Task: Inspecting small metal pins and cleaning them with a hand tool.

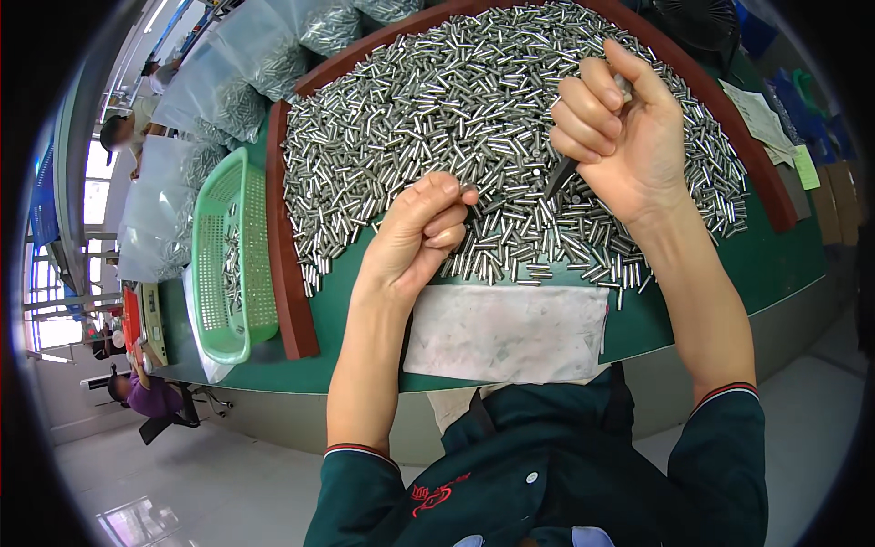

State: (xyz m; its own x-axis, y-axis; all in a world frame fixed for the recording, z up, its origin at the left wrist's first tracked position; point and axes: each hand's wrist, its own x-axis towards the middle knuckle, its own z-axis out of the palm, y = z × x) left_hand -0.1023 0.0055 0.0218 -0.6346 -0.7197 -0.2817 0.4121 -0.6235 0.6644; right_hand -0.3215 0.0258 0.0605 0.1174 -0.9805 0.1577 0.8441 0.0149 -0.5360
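Note:
A wide heap of short, shiny metal pins (pixel 392 118) covers the green table before me. My left hand (pixel 421 228) is closed above the heap's near edge, thumb and forefinger pinched together. What sits in that pinch is too small to make out. Higher and to the right, my right hand (pixel 620 132) is curled around a dark, pointed tool (pixel 561 177). Its black tip points down and left toward the pins; the fingers hide most of its handle. A stained white cloth (pixel 506 333) lies flat at the table's near edge, below both hands.
Dark red rails (pixel 290 264) border the heap at left, back and right. A green mesh basket (pixel 258 319) holding some pins stands left, beside clear bags of pins (pixel 205 109). Papers (pixel 758 118) lie at right. Other people (pixel 155 397) are far left.

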